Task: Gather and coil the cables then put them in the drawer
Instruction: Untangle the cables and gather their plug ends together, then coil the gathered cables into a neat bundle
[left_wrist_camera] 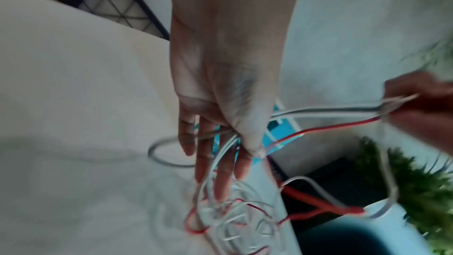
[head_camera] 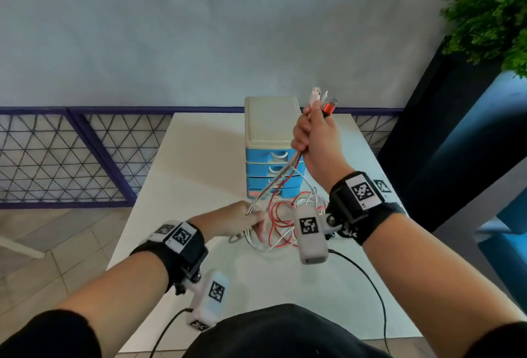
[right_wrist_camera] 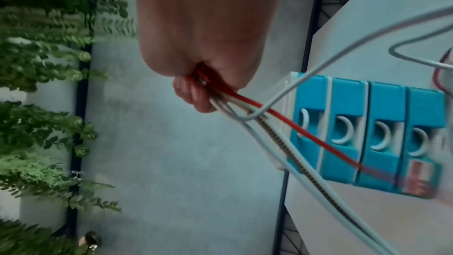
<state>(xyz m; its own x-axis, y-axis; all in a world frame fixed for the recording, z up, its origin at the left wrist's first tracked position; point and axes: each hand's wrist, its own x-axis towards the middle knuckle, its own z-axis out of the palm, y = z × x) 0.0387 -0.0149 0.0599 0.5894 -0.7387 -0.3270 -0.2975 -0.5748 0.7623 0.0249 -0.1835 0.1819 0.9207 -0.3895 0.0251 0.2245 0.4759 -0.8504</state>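
Note:
My right hand is raised in front of the drawer unit and grips a bundle of cables just below their plugs, one red and the rest white. The red, white and braided grey cables run taut down to my left hand, which pinches them between thumb and fingers just above the table. The remaining length lies as a loose red and white tangle on the table. The right wrist view shows the fist round the cables and several blue drawers, all closed.
The drawer unit stands at the back middle of the white table. A green plant tops a dark planter at the right, and a blue seat stands below it. A mesh fence lines the left. Black camera leads trail over the near edge.

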